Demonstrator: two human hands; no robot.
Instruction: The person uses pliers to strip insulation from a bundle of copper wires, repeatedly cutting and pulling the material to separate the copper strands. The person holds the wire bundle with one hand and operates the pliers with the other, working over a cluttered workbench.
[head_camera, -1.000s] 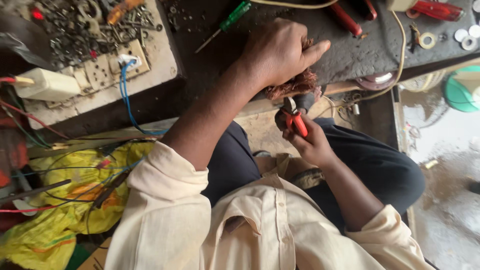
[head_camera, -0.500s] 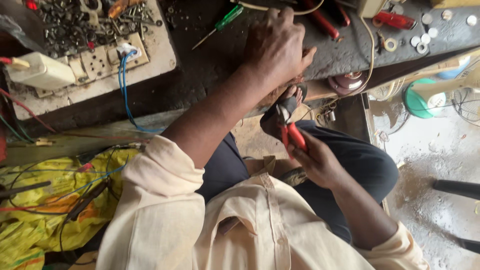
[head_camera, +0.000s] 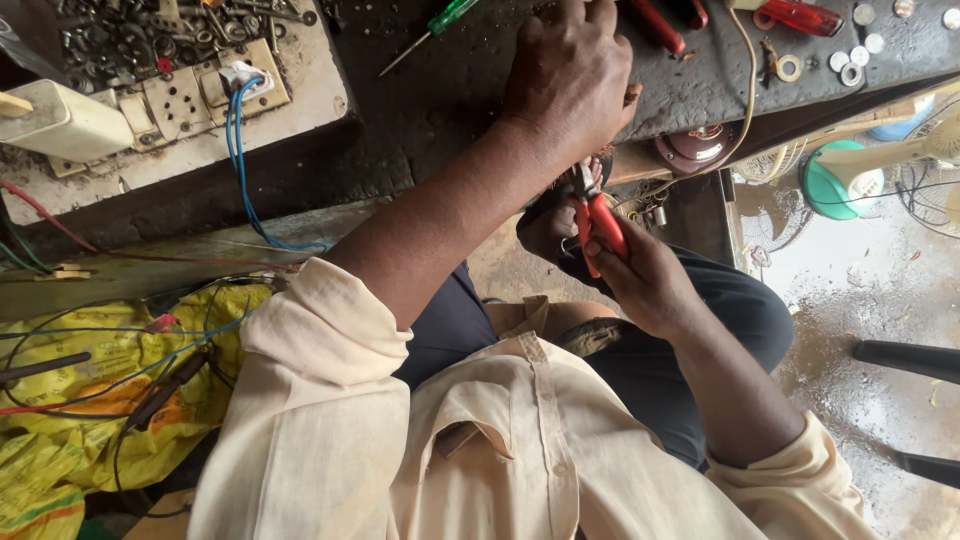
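The left hand (head_camera: 572, 80) reaches forward with the forearm stretched out from a rolled cream sleeve, knuckles up, fingers curled down over the edge of the dark workbench (head_camera: 440, 120). It grips something small and brownish beneath the palm, but what exactly it holds is hidden. The right hand (head_camera: 640, 280) comes up from the lap with the wrist bent, fingers wrapped tight around the red handles of a pair of pliers (head_camera: 598, 218). The pliers' metal nose points up toward the underside of the left hand, just below the bench edge and above the person's knee. A green-handled screwdriver (head_camera: 432, 30) lies on the bench just left of the left hand, and a blue wire (head_camera: 240, 160) hangs from a socket board (head_camera: 180, 95) further left.
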